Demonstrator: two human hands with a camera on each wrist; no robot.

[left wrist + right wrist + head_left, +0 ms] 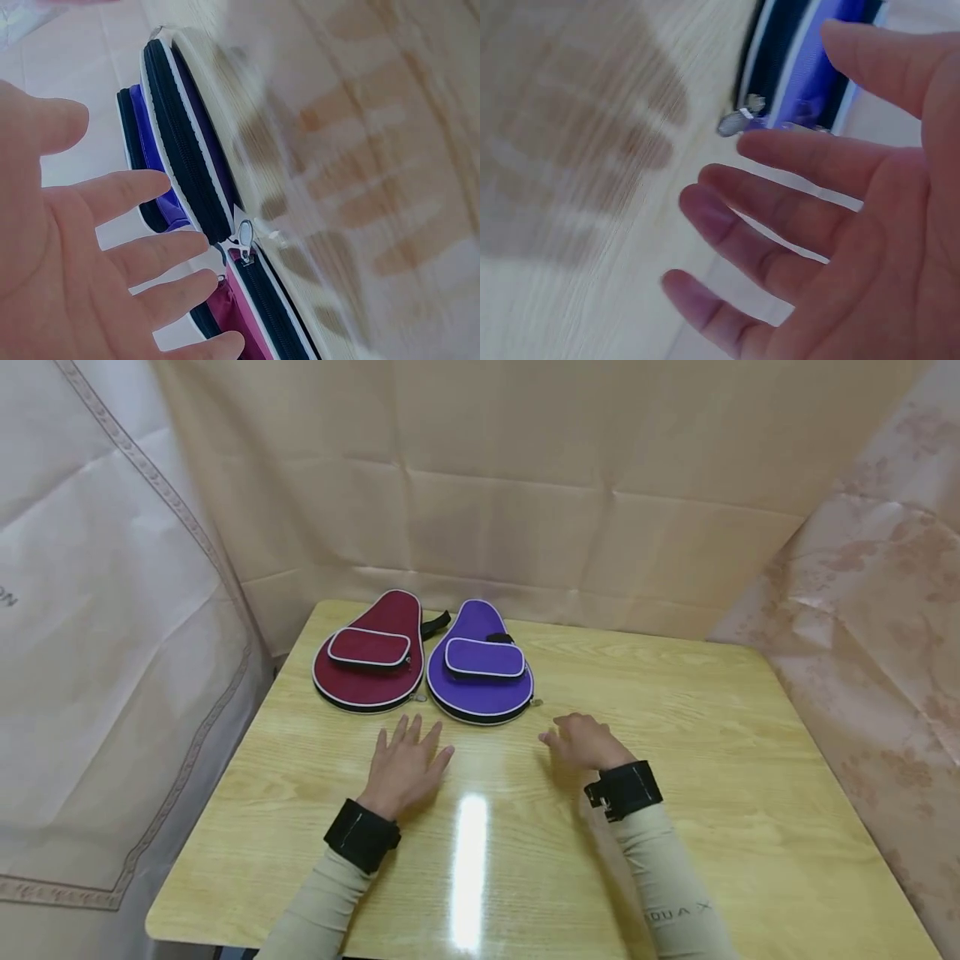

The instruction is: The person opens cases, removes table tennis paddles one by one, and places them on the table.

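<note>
Two paddle-shaped zip cases lie side by side toward the back left of the table. The dark red case [367,681] is on the left, the purple case [480,697] on the right; each has a small front pocket with white piping. My left hand [405,767], fingers spread and palm down, hovers in front of the gap between them. In the left wrist view, a metal zipper pull [246,238] shows past its fingertips. My right hand [585,742] is to the right of the purple case, its fingers loosely extended near that case's zipper pull [736,121]. Both hands hold nothing.
The wood-grain table [712,793] reflects a bright strip of light in front. A beige cloth [525,485] hangs behind it, with a pale cloth [97,652] on the left and a floral one [885,593] on the right. Black straps [437,625] stick out beside the cases.
</note>
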